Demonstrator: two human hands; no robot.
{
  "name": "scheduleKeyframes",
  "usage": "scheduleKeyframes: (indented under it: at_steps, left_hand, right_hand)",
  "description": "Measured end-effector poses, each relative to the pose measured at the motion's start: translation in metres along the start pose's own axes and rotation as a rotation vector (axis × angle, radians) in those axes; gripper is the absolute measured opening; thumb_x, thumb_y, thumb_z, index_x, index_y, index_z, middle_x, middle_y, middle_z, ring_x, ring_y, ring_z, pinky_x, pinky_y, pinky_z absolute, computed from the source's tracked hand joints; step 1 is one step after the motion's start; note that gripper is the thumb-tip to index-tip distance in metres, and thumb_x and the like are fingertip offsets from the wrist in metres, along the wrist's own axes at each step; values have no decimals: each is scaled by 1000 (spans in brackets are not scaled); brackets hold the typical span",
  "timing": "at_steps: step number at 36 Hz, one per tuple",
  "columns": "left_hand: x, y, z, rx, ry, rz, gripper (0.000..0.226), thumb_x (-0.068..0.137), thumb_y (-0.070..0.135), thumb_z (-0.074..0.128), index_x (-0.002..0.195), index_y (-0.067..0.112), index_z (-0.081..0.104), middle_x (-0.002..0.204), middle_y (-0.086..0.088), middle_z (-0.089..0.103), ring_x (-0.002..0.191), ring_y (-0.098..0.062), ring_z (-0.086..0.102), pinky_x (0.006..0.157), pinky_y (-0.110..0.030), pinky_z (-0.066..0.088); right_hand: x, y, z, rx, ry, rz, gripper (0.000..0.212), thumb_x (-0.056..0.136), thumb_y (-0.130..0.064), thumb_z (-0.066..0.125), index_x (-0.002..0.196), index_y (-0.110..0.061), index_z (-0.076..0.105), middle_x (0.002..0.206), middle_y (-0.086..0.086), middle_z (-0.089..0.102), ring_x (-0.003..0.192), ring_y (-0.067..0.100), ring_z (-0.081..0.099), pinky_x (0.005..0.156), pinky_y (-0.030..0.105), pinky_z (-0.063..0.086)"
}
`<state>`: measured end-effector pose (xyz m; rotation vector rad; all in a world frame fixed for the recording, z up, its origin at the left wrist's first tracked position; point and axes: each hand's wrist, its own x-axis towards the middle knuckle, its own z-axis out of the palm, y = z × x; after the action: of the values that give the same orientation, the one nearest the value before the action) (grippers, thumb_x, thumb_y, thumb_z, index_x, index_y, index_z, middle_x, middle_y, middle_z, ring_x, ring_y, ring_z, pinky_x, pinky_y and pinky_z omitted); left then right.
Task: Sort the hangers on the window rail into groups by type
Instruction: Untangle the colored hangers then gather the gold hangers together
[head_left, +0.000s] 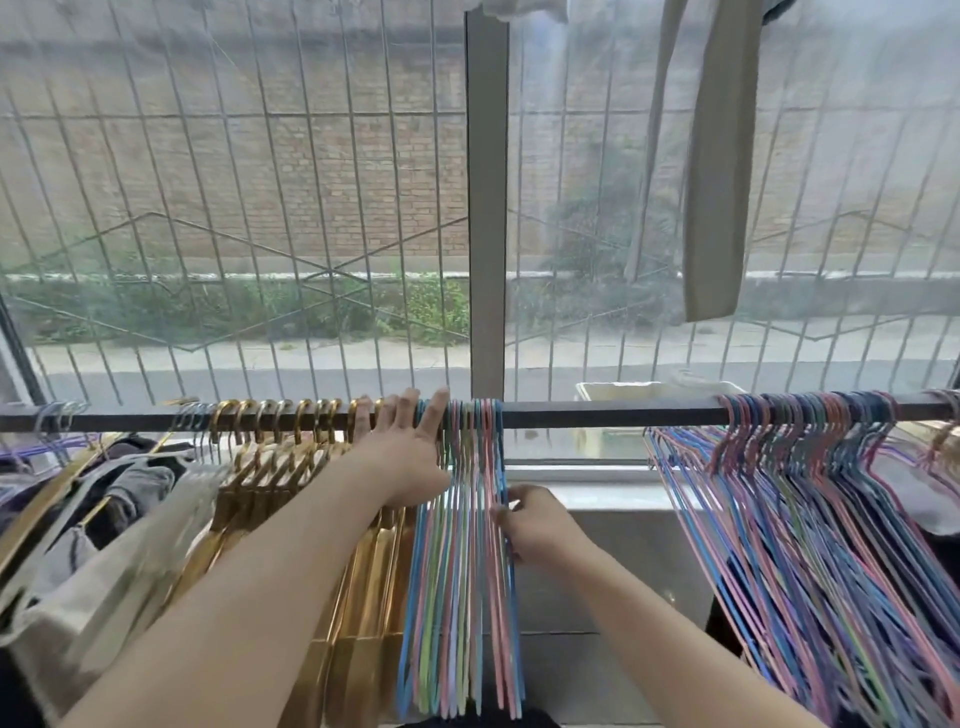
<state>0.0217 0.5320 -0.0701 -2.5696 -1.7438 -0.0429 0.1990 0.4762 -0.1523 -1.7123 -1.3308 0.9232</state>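
Hanging from the window rail (597, 417), gold hangers (291, 415) adjoin a small coloured wire bunch (462, 545). Left hand (410, 452) rests straight-fingered on its hooks; right hand (540, 525) pinches its edge. Larger wire group (810, 467) hangs well apart. No writing visible.

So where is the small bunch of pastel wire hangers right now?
Head view, centre: the small bunch of pastel wire hangers hangs on the dark rail, right of the gold hangers.

I count two bunches of thin coloured hangers (462, 545) on one rail (597, 417), one row of gold hangers (291, 457), individual hangers too crowded to number
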Motion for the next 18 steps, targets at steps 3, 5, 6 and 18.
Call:
scheduleKeyframes:
  at_steps: [3, 5, 6, 18]
  left_hand:
    - [-2, 1, 3, 14, 6, 6, 110, 94, 53, 53, 151, 34, -38, 166, -7, -29, 153, -33, -29, 118, -58, -25]
    - [-2, 0, 6, 33, 11, 13, 110, 95, 57, 52, 150, 33, -39, 166, -7, -30, 152, -34, -29, 118, -58, -25]
    - [-2, -1, 7, 39, 12, 14, 110, 95, 59, 51, 150, 33, -40, 166, -6, -30, 152, -34, -30, 119, -59, -24]
    - [-1, -4, 10, 20, 22, 24, 111, 94, 53, 53, 147, 36, -43, 164, -4, -33, 151, -32, -33, 119, -60, -23]
  right_hand:
    - [-9, 1, 0, -94, 73, -71, 36, 104, -28, 56, 135, -10, 58, 88, 4, 68, 63, 16, 65, 60, 31, 56]
    - [-18, 3, -6, -175, 115, -117, 32, 106, -26, 52, 133, -11, 59, 95, 0, 67, 72, 16, 65, 70, 33, 54]
    - [-22, 3, -10, -195, 129, -133, 33, 106, -25, 51, 134, -10, 59, 94, -2, 64, 74, 14, 62, 72, 32, 52]
    - [-61, -10, -57, 610, -110, -58, 26, 105, -2, 47, 104, -5, 72, 79, 12, 69, 55, 22, 61, 59, 36, 58]
